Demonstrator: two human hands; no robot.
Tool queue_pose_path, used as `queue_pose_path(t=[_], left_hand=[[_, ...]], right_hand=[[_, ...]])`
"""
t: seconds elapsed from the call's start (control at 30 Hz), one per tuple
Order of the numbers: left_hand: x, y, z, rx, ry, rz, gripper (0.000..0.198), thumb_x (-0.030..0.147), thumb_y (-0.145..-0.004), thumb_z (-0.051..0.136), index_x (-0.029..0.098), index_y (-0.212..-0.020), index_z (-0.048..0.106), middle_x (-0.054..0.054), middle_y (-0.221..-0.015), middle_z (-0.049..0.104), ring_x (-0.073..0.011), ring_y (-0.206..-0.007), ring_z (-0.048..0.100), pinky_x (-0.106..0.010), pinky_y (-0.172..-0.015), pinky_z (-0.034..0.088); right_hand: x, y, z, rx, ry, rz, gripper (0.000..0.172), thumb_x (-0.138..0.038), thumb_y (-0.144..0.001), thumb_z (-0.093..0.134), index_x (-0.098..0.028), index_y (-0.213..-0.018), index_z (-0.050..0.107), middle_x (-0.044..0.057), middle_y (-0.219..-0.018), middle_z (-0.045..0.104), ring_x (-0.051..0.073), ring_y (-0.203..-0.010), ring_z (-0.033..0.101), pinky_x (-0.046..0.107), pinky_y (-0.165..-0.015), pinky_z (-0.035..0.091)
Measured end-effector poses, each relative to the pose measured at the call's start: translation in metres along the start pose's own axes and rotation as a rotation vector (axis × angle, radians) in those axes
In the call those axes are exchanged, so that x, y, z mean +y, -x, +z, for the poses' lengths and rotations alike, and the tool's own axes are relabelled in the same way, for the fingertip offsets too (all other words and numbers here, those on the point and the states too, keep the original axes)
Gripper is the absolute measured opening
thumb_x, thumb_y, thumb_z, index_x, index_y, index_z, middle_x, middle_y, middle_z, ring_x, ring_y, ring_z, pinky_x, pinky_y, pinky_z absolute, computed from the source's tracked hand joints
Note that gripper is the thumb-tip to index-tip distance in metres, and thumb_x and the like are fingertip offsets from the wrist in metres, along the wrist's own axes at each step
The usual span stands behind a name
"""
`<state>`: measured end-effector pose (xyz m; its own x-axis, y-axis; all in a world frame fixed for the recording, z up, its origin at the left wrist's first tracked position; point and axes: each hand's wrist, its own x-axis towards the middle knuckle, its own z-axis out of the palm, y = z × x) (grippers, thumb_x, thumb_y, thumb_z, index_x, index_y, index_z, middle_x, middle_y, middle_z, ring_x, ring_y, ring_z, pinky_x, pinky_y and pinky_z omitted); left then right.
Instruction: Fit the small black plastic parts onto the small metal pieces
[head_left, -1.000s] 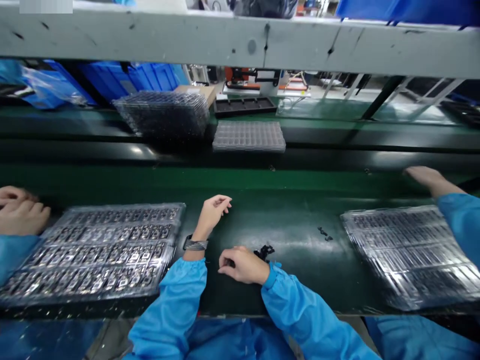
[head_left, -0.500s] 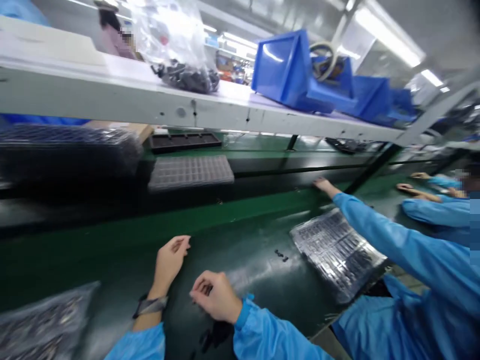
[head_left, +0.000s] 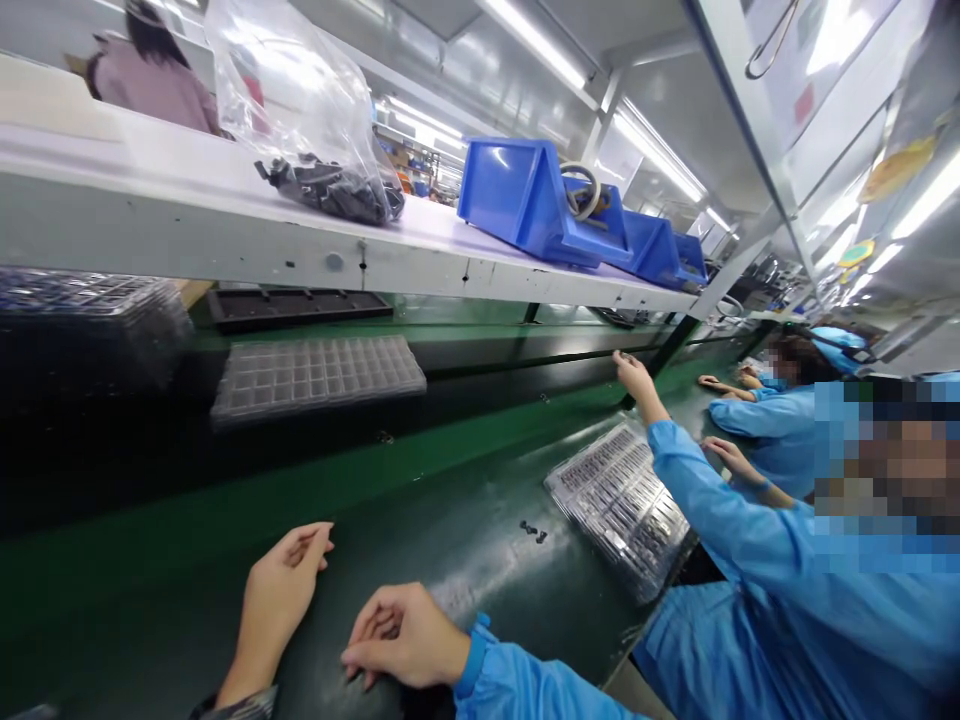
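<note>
My left hand (head_left: 285, 590), with a watch strap at the wrist, is held over the green work surface (head_left: 480, 500). Its fingers are curled in and pressed together; anything between them is hidden. To the right of it and nearer to me, my right hand (head_left: 409, 635) is also closed, thumb against curled fingers, and what it may hold is too small to make out. Under the right wrist, a dark patch shows in part. A few small black parts (head_left: 534, 532) lie on the surface to the right of my hands.
A co-worker's arm (head_left: 712, 500) reaches over a clear compartment tray (head_left: 622, 500) at right. Across the bench stands another clear tray (head_left: 319, 375), near a black tray (head_left: 300, 308). The shelf (head_left: 420, 270) above carries a bag of black parts (head_left: 330, 185) and blue bins (head_left: 517, 195).
My view has swung to the right, so the scene sits further left. Both my hands stay closed in much the same pose. The co-worker's hand at the far side has lifted.
</note>
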<state>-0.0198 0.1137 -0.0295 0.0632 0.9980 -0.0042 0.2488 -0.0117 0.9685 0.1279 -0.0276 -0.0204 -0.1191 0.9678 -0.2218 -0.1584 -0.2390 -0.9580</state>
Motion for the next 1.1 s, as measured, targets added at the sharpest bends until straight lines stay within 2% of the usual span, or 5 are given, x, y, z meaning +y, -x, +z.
queue_pose_path(t=[0.13, 0.3, 0.43, 0.8, 1.1], left_hand=[[0.002, 0.0, 0.001, 0.001, 0.019, 0.004, 0.06, 0.073, -0.063, 0.066, 0.018, -0.087, 0.073, -0.008, -0.072, 0.073, -0.0234, -0.062, 0.064, -0.036, -0.062, 0.054], [0.01, 0.002, 0.001, -0.002, 0.04, -0.014, 0.061, 0.072, -0.059, 0.069, 0.017, -0.084, 0.073, -0.008, -0.068, 0.072, -0.0227, -0.058, 0.064, -0.034, -0.058, 0.053], [0.012, 0.004, 0.002, 0.005, 0.064, -0.017, 0.059, 0.072, -0.059, 0.069, 0.017, -0.082, 0.072, -0.007, -0.067, 0.072, -0.0217, -0.057, 0.063, -0.033, -0.057, 0.053], [0.011, 0.012, 0.008, 0.017, 0.063, 0.044, 0.05, 0.063, -0.069, 0.064, 0.016, -0.083, 0.072, -0.006, -0.067, 0.069, -0.0179, -0.057, 0.061, -0.03, -0.058, 0.049], [0.011, 0.016, 0.007, 0.027, 0.069, 0.082, 0.049, 0.063, -0.075, 0.065, 0.016, -0.083, 0.071, -0.005, -0.068, 0.068, -0.0177, -0.058, 0.061, -0.029, -0.058, 0.049]], right_hand=[[0.002, 0.0, -0.002, -0.062, -0.019, 0.013, 0.064, -0.062, -0.047, 0.095, -0.014, -0.076, 0.063, 0.002, -0.071, 0.068, 0.009, -0.055, 0.06, 0.022, -0.055, 0.047], [0.009, -0.003, -0.002, -0.164, -0.081, 0.041, 0.071, -0.071, -0.057, 0.087, -0.019, -0.091, 0.054, 0.0, -0.068, 0.069, 0.011, -0.045, 0.061, 0.021, -0.049, 0.045], [0.009, -0.003, 0.0, -0.239, -0.115, 0.051, 0.072, -0.071, -0.057, 0.088, -0.019, -0.092, 0.051, 0.0, -0.068, 0.07, 0.014, -0.05, 0.065, 0.025, -0.054, 0.05], [0.004, 0.005, -0.003, -0.175, 0.019, -0.001, 0.065, -0.073, -0.069, 0.08, -0.018, -0.092, 0.053, 0.005, -0.078, 0.075, 0.014, -0.063, 0.069, 0.023, -0.059, 0.046], [0.003, 0.006, 0.001, -0.114, 0.04, -0.005, 0.049, -0.056, -0.075, 0.081, -0.019, -0.088, 0.053, 0.005, -0.082, 0.076, 0.015, -0.064, 0.07, 0.022, -0.055, 0.045]])
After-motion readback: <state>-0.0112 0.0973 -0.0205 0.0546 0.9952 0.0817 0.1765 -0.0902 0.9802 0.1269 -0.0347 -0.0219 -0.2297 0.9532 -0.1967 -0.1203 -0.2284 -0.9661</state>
